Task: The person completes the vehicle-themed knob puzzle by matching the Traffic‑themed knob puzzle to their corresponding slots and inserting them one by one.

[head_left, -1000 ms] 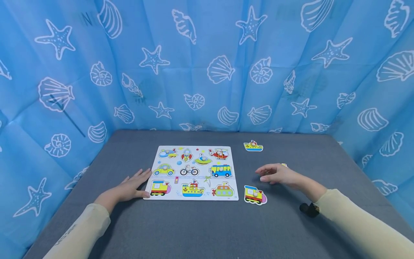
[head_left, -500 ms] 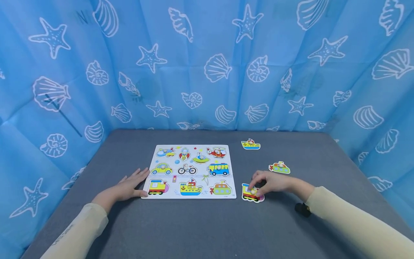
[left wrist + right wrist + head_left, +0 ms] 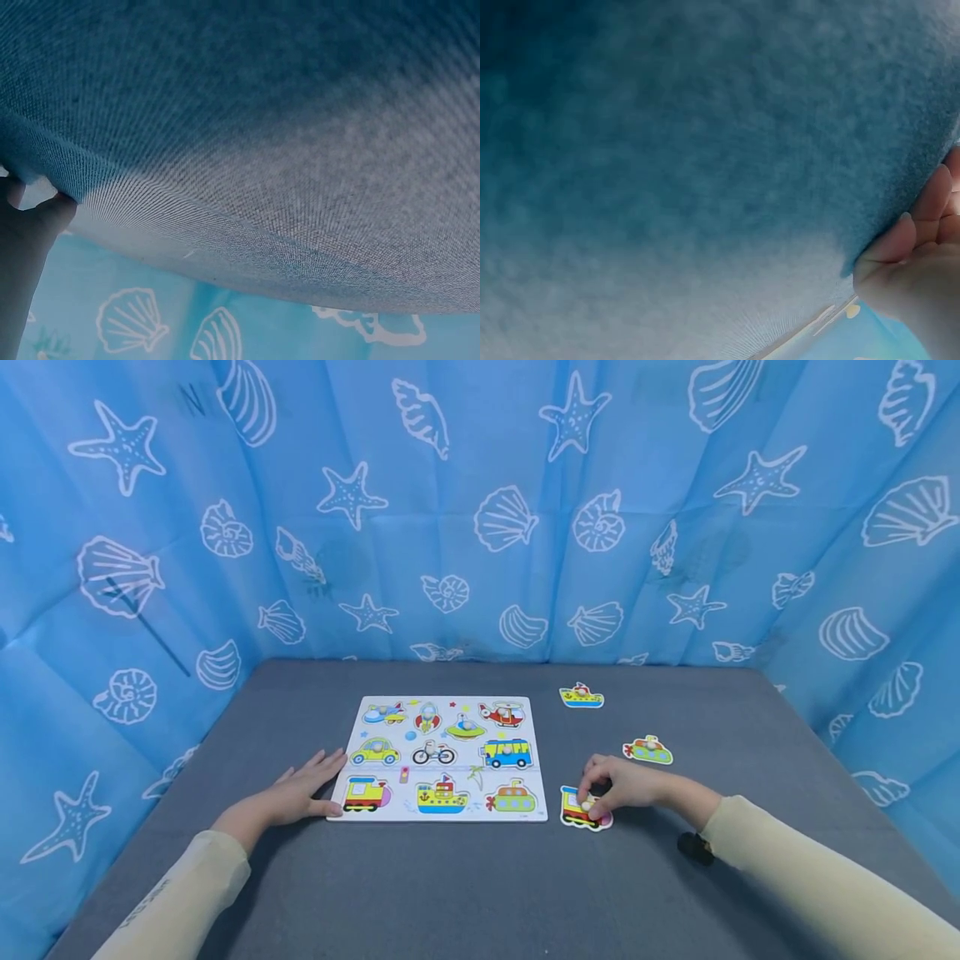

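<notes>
In the head view a white puzzle board point(image 3: 450, 817) with printed vehicles lies on the grey table. My left hand point(image 3: 294, 792) rests flat at its left edge, fingers spread and straight; the left wrist view catches only part of that hand point(image 3: 34, 225). To the right of the board, my right hand point(image 3: 618, 783) pinches the round knob of a train puzzle piece point(image 3: 573, 814) between thumb and fingers. This piece lies close to the table, its right part partly covered by the fingers. The right wrist view shows the curled right hand point(image 3: 922, 247) at its edge, without the piece.
A boat puzzle piece point(image 3: 582, 696) lies at the back, right of the board. Nearer, just beyond the right hand, is a submarine puzzle piece point(image 3: 648, 749). Several knobbed pieces sit in the board's upper rows. A blue shell-print curtain point(image 3: 450, 527) hangs behind the table.
My right hand has come down and toward me from above the table and taken hold of the train piece's knob. The submarine piece has come into sight. My left hand has stayed at the board.
</notes>
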The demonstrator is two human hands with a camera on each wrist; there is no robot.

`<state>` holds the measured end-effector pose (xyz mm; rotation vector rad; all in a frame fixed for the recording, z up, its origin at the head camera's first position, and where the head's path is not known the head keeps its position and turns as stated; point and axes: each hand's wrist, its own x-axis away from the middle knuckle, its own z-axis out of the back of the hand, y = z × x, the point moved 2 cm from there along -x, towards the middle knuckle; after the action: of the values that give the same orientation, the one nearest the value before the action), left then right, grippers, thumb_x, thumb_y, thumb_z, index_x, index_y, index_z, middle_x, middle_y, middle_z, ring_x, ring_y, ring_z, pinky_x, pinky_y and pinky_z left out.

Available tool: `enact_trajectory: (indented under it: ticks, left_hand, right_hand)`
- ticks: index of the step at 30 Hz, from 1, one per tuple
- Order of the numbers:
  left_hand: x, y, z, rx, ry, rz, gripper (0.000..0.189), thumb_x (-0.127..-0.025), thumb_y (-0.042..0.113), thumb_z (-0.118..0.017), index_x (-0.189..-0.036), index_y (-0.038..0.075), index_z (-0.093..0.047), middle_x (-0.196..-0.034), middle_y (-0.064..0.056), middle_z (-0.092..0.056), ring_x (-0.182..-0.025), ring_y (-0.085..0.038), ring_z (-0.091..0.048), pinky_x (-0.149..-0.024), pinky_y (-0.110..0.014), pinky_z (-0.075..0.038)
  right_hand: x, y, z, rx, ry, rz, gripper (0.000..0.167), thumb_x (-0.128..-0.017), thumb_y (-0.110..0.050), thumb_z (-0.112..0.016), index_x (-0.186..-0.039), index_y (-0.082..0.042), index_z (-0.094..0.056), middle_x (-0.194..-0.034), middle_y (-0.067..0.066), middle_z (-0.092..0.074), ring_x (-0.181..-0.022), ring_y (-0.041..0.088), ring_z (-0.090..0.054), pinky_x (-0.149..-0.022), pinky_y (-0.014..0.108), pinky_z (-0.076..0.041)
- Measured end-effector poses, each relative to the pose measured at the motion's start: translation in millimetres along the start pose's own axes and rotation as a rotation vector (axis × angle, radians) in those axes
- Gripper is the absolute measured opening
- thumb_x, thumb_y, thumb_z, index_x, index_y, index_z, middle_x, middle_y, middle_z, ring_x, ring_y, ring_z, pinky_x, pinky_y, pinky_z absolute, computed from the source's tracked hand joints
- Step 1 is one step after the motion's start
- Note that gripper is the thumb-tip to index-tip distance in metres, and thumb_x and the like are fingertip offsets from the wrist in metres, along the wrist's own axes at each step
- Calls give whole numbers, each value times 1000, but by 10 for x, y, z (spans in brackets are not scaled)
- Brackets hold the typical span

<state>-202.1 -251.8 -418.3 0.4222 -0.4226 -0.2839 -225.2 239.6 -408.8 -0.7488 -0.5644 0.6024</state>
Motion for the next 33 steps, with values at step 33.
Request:
enact_trajectory:
  ticks: [33]
  left_hand:
    - [-31,-39,-12,-6,-2,-4,103,-83,56,-68,-155,3,-16,-158,-24,-13,-143,-48,-1,-106,-71,0]
  right_hand:
    - [-188,-385,30,-127,139,-116,9,-84,-8,-75,-89,-2,-72,-96,7,-58,-90,23,-49,-73,33,-44]
